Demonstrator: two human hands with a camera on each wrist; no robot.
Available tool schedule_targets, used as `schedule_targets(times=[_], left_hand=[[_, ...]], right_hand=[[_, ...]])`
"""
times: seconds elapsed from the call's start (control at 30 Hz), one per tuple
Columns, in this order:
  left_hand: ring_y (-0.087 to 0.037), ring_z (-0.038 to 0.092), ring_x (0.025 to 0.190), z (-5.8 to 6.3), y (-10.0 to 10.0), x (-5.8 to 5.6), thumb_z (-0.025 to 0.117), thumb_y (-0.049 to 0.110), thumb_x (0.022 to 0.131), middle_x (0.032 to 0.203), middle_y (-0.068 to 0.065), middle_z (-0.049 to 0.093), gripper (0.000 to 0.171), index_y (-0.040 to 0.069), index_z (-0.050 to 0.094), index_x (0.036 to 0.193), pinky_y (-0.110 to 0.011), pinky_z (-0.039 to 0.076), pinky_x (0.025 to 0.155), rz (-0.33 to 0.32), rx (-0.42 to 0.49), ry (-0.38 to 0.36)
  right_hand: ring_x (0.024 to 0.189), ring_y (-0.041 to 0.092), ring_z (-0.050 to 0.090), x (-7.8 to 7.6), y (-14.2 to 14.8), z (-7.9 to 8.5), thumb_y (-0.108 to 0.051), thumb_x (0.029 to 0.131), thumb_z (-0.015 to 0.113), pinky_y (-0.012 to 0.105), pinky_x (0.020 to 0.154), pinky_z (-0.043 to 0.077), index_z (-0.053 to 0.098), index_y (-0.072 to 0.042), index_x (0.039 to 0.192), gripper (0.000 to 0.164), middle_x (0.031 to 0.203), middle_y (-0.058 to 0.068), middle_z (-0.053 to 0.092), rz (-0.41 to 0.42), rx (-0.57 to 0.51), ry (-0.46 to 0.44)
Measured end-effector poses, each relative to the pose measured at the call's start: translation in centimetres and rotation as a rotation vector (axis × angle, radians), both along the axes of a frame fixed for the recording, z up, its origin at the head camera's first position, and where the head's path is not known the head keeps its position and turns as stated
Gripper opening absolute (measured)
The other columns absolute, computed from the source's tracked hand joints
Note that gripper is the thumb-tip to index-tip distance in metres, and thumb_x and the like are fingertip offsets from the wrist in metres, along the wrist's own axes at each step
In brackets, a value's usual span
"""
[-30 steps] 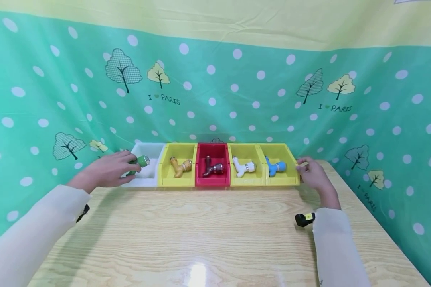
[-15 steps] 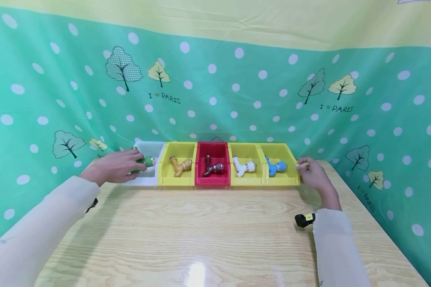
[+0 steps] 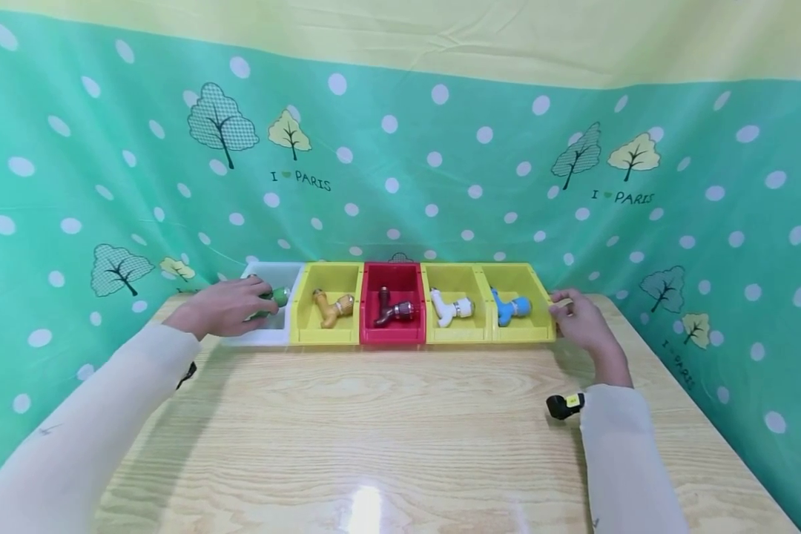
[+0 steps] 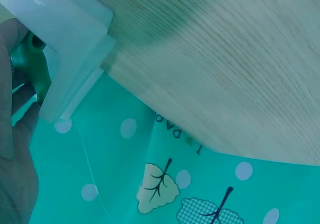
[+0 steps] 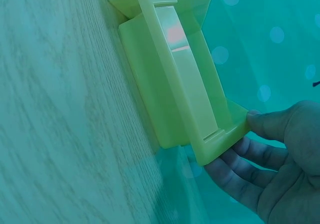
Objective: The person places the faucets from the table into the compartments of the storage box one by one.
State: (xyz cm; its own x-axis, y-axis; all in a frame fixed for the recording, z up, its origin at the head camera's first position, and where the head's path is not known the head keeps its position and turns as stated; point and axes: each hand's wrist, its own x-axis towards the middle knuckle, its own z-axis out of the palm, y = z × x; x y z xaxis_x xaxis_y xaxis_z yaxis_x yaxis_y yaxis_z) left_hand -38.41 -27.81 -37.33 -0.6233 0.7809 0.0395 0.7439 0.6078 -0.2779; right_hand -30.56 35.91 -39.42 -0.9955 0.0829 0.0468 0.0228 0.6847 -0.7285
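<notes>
At the row's left end, my left hand (image 3: 230,305) grips a green tap-shaped fitting (image 3: 280,296) inside the white bin (image 3: 256,339). The left wrist view shows the fitting's green body (image 4: 34,67) between thumb and fingers, partly hidden behind the bin's pale wall (image 4: 82,49). My right hand (image 3: 584,322) pinches the outer wall of the rightmost yellow bin (image 3: 523,336). In the right wrist view its thumb lies on the rim and its fingers sit beneath. A blue fitting (image 3: 514,306) of like shape lies in that yellow bin.
Between these bins stand a yellow bin (image 3: 323,337) with an orange-brown fitting (image 3: 334,308), a red bin (image 3: 392,336) with a dark brown one (image 3: 395,309), and a yellow bin (image 3: 457,336) with a white one (image 3: 451,308). A polka-dot curtain (image 3: 374,148) hangs behind the wooden table (image 3: 387,415).
My left hand has moved right and a little down with the green fitting, further into the white bin. The right hand keeps its hold on the yellow bin.
</notes>
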Motion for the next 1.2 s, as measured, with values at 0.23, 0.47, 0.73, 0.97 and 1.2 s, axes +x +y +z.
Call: schedule_targets(times=[0.23,0.47,0.73,0.97,1.2], left_hand=[[-0.024,0.054,0.096,-0.8,0.2,-1.1,0.072,0.027,0.096,0.106,-0.003,0.059,0.016,0.023,0.073,0.111,-0.047,0.054,0.085,0.037,-0.007,-0.032],[-0.023,0.051,0.091,-1.1,0.5,-1.4,0.07,0.028,0.097,0.101,-0.001,0.056,0.017,0.021,0.073,0.112,-0.046,0.052,0.079,0.052,-0.026,-0.064],[-0.021,0.048,0.086,-1.2,1.2,-1.7,0.07,0.027,0.097,0.093,0.002,0.053,0.012,0.025,0.073,0.109,-0.042,0.049,0.076,0.091,-0.042,-0.122],[-0.019,0.049,0.085,-0.8,1.7,-1.9,0.072,0.027,0.097,0.092,0.003,0.054,0.009,0.027,0.074,0.106,-0.041,0.05,0.075,0.123,-0.061,-0.169],[-0.02,0.051,0.086,-0.7,2.0,-2.1,0.072,0.028,0.097,0.093,0.003,0.057,0.008,0.028,0.074,0.104,-0.043,0.051,0.077,0.157,-0.058,-0.221]], right_hand=[[0.099,0.038,0.062,-0.1,0.1,0.0,-0.02,0.112,0.038,0.051,0.086,0.06,0.042,0.002,0.141,0.036,0.117,0.027,0.054,-0.006,-0.008,-0.004],[0.1,0.04,0.062,-0.1,0.0,0.2,-0.018,0.112,0.039,0.052,0.086,0.06,0.042,0.003,0.139,0.035,0.117,0.028,0.053,-0.006,-0.018,-0.006],[0.101,0.039,0.062,-0.1,-0.1,0.1,-0.019,0.112,0.038,0.052,0.086,0.06,0.041,0.003,0.141,0.036,0.118,0.028,0.053,-0.012,-0.015,-0.017],[0.101,0.038,0.063,-0.3,0.1,-0.1,-0.02,0.112,0.038,0.051,0.086,0.06,0.041,0.001,0.141,0.036,0.118,0.027,0.053,-0.018,-0.01,-0.022],[0.098,0.038,0.063,-0.2,0.1,0.0,-0.02,0.112,0.038,0.052,0.086,0.06,0.042,0.003,0.14,0.036,0.115,0.028,0.054,-0.009,-0.01,-0.011]])
